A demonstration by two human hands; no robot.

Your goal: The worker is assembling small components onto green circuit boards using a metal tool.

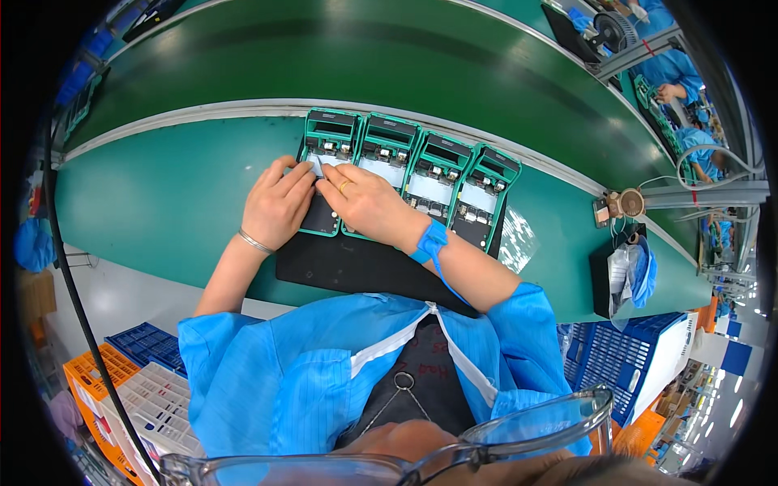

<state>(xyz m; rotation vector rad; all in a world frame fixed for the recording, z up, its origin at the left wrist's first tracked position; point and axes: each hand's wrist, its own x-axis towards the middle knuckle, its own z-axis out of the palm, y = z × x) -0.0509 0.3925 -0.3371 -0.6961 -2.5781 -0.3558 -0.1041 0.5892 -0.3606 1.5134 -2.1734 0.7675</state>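
Observation:
Four matching green-framed device housings stand side by side, with black inner parts and white panels. Over the leftmost housing [332, 125], my left hand [278, 202] and my right hand [369, 202] meet, fingers bent and fingertips pinched close together. Between the fingertips is a small pale sheet [317, 168]; its exact kind cannot be made out. My right wrist wears a blue strap [431, 240]. My right hand partly covers the second housing [389, 132]. To the right are the third housing [438, 174] and the fourth housing [480, 194].
Under the housings lies a black mat [348, 271] on the green bench [162, 186]. Shiny clear film [519, 239] is right of them. A black bin [601, 279] with bags hangs near the right end. Blue crates [620, 364] stand below. Other people work at far right.

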